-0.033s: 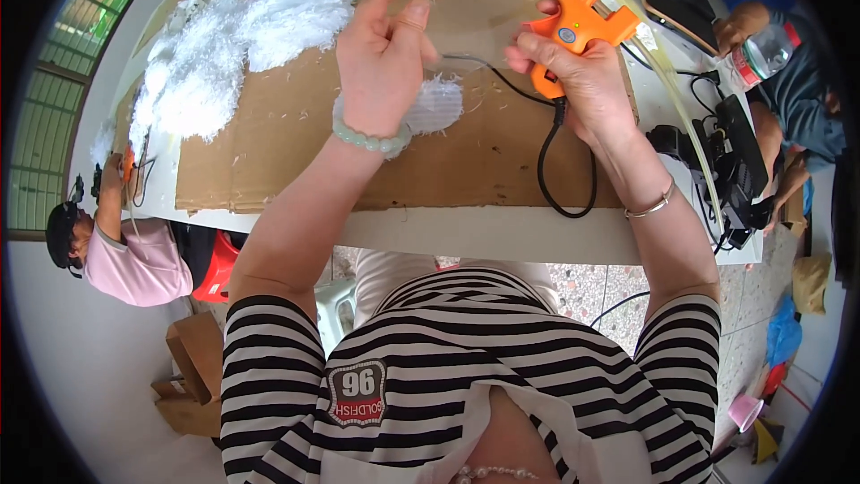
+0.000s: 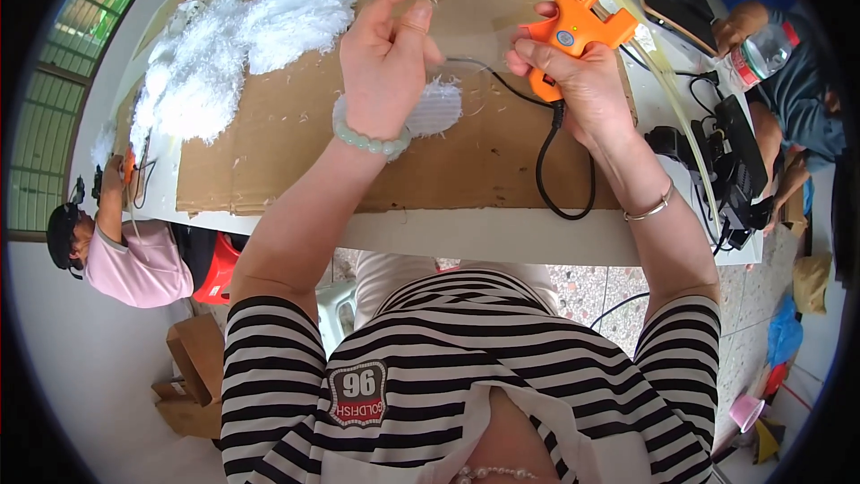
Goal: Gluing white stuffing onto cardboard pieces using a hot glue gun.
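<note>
My right hand (image 2: pixel 578 81) is wrapped round an orange glue gun (image 2: pixel 573 13), whose nozzle points to the far left. A black cord runs from the gun's grip down over the table edge side and loops. To the left, my left hand (image 2: pixel 385 67) is raised over the cardboard, index finger stretched and thumb a little apart from it, the other fingers curled. Nothing shows between that thumb and finger. Beneath its wrist lies a small white ribbed piece (image 2: pixel 434 108) with fuzzy edges, partly hidden by the hand.
Fluffy white fibre pieces (image 2: pixel 300 9) cover the far left of the cardboard sheet (image 2: pixel 296 161). Black devices and cables (image 2: pixel 726 161) crowd the table's right side, near a clear bottle (image 2: pixel 766 54). One person in pink (image 2: pixel 134 260) works at left; another sits at right.
</note>
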A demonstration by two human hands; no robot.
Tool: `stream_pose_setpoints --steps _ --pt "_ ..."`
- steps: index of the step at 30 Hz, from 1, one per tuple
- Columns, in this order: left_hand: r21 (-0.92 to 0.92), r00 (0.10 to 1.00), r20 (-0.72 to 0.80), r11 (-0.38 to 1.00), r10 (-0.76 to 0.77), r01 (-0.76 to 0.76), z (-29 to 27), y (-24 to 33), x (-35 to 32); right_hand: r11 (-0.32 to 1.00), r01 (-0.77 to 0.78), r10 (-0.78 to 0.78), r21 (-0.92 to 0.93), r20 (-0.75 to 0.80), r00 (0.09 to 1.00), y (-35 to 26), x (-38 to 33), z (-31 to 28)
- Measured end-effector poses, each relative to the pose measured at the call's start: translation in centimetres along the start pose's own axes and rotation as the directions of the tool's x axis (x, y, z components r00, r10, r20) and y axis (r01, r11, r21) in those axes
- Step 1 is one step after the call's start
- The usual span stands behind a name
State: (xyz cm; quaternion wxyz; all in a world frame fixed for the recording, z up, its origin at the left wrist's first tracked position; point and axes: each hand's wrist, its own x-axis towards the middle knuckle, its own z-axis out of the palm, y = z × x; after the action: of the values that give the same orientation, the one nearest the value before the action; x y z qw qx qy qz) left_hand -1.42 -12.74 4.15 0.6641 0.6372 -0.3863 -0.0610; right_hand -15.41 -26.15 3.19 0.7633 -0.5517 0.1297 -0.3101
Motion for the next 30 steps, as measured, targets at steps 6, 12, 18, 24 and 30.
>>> stream_pose_setpoints --steps 6,12,18,24,30 --pt "-0.110 0.960 -0.228 0.984 -0.165 0.143 -1.3 -1.1 3.5 0.996 0.074 -0.079 -0.056 -0.083 0.993 0.0 0.5 -0.7" --pt "0.277 0.981 -0.074 0.942 -0.178 0.192 -3.8 -4.0 11.2 0.996 0.077 -0.081 -0.042 -0.099 0.992 0.8 1.4 -1.8" --pt "0.539 0.934 0.241 0.765 0.263 -0.354 -3.7 -3.9 10.0 0.989 0.060 -0.073 -0.134 -0.096 0.993 0.4 1.1 -2.0" --pt "0.056 0.834 0.484 0.960 -0.266 0.273 -2.9 -0.9 2.2 0.996 0.090 -0.090 0.004 -0.036 0.995 1.2 1.0 -1.3" --pt "-0.065 0.933 0.313 0.976 -0.176 0.206 -5.8 -1.4 0.0 0.996 0.064 -0.066 -0.058 -0.050 0.997 1.0 0.5 -0.6"
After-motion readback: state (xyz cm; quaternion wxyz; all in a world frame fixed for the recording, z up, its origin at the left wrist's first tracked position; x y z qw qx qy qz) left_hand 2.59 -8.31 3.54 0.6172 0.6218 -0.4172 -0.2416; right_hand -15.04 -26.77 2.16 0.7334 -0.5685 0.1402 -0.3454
